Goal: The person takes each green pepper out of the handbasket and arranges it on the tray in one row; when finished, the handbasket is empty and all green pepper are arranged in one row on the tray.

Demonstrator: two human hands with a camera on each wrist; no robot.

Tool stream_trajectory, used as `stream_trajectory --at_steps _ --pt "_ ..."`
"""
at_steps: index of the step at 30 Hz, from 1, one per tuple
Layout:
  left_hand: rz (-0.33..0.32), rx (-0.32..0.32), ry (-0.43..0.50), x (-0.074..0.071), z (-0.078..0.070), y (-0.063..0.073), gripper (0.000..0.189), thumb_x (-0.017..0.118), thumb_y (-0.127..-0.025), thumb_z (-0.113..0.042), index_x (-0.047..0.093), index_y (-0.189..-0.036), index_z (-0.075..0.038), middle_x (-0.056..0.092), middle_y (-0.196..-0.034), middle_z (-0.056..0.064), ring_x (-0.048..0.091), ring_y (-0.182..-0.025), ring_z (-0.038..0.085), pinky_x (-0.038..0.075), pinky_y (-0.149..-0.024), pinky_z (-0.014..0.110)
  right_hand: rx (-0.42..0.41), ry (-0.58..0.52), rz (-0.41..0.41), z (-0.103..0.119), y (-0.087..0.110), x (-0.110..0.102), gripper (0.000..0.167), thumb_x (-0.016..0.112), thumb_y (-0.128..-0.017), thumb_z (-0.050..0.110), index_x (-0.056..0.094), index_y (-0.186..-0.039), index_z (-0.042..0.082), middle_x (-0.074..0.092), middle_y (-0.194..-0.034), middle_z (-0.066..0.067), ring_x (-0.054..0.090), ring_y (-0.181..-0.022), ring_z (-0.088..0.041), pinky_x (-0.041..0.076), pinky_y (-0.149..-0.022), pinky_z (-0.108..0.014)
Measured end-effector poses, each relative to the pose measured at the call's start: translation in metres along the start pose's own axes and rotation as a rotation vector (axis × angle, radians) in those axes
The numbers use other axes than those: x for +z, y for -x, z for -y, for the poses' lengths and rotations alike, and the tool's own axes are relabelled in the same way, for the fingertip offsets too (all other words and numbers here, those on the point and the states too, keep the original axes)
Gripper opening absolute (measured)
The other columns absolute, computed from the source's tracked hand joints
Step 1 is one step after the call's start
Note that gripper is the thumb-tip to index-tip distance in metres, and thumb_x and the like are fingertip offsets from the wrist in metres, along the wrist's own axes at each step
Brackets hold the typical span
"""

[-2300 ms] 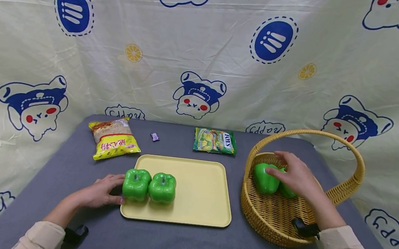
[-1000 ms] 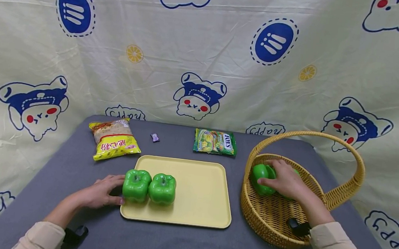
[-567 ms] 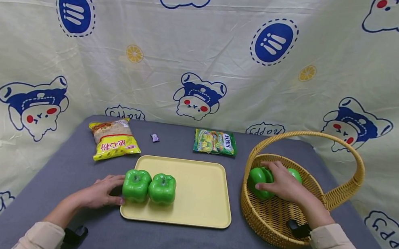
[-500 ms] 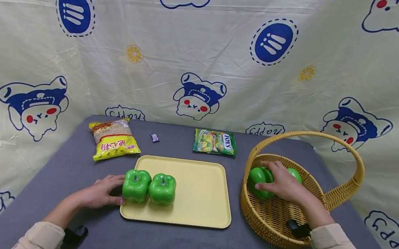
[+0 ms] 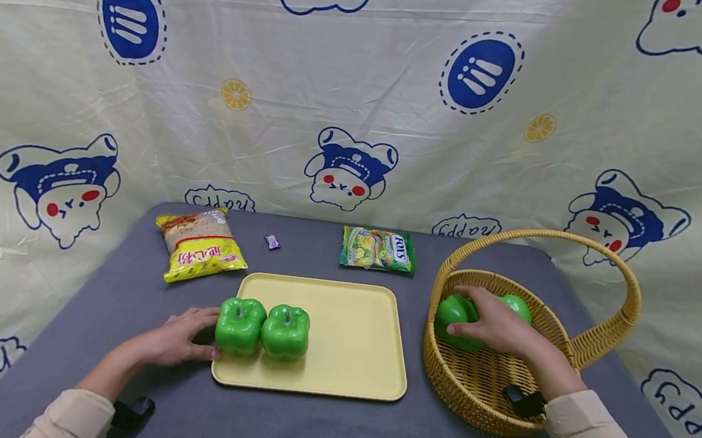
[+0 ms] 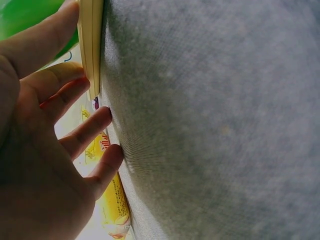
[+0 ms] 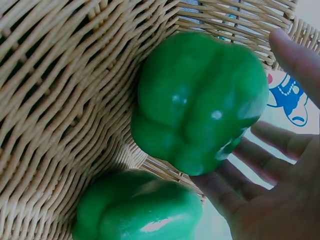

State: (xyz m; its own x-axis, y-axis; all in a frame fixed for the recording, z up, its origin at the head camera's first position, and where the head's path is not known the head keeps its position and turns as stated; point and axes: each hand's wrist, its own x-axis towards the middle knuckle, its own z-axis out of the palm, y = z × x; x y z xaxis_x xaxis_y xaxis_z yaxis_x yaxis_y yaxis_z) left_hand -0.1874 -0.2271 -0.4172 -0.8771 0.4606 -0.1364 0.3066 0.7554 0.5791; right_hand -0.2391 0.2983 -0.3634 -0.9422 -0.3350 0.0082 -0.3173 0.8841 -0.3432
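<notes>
My left hand (image 5: 181, 337) rests at the left end of the pale yellow tray (image 5: 354, 341); the left wrist view has its spread fingertips along the tray's rim (image 6: 91, 45). Two green bell peppers, one (image 5: 240, 327) beside that hand and another (image 5: 285, 332) to its right, sit side by side on the tray. Inside the wicker basket (image 5: 466, 402), my right hand (image 5: 497, 325) reaches over a green bell pepper (image 5: 451, 315). In the right wrist view its fingers extend along this pepper (image 7: 200, 100), with the thumb apart from it. A further pepper (image 5: 516, 307) lies behind the hand.
Behind the tray lie a yellow snack bag (image 5: 203, 246), a tiny purple packet (image 5: 272, 241) and a green packet (image 5: 378, 250). The basket's tall handle (image 5: 545, 235) arches over the right hand's side. A printed cloth (image 5: 366, 71) hangs behind the grey table.
My right hand has moved left within the basket, and the pepper under it has shifted left, apart from the other one. The left hand and the tray's peppers stay put.
</notes>
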Motion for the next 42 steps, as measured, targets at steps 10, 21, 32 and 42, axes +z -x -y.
stream_trajectory --at_steps 10,21,32,42 --pt "0.004 -0.008 0.008 0.0006 0.0003 -0.0003 0.071 0.071 -0.082 -0.037 0.045 -0.137 0.001 0.04 -0.144 0.023 0.032 -0.131 0.045 0.024 -0.096 0.067 -0.028 -0.008 -0.004 0.0013 0.0004 0.0005 0.075 0.073 -0.078 0.043 0.046 -0.134 0.001 0.051 -0.125 -0.021 0.053 -0.11 -0.034 0.045 -0.086 -0.051" --pt "-0.03 0.013 -0.014 0.0027 -0.0001 0.0008 0.07 0.071 -0.081 -0.037 0.047 -0.135 0.001 0.044 -0.142 0.022 0.036 -0.129 0.044 0.027 -0.094 0.065 0.016 0.048 0.045 0.003 -0.0002 0.0008 0.088 0.074 -0.075 0.05 0.041 -0.137 -0.004 0.052 -0.124 -0.025 0.057 -0.103 -0.032 0.047 -0.082 -0.049" --pt "-0.026 0.005 0.0 0.0029 0.001 0.0004 0.071 0.072 -0.081 -0.037 0.047 -0.136 0.0 0.043 -0.143 0.022 0.035 -0.129 0.044 0.027 -0.094 0.065 0.008 0.061 0.058 0.0023 0.0011 0.001 0.082 0.076 -0.074 0.046 0.046 -0.135 -0.001 0.055 -0.125 -0.021 0.057 -0.102 -0.028 0.046 -0.083 -0.047" --pt "-0.027 0.008 0.0 0.0026 0.001 0.0004 0.07 0.071 -0.081 -0.037 0.048 -0.136 0.0 0.042 -0.143 0.022 0.035 -0.129 0.043 0.027 -0.094 0.063 -0.002 0.051 0.021 0.0002 0.0053 -0.0053 0.077 0.075 -0.075 0.045 0.048 -0.133 0.002 0.056 -0.123 -0.019 0.057 -0.096 -0.023 0.046 -0.076 -0.039"
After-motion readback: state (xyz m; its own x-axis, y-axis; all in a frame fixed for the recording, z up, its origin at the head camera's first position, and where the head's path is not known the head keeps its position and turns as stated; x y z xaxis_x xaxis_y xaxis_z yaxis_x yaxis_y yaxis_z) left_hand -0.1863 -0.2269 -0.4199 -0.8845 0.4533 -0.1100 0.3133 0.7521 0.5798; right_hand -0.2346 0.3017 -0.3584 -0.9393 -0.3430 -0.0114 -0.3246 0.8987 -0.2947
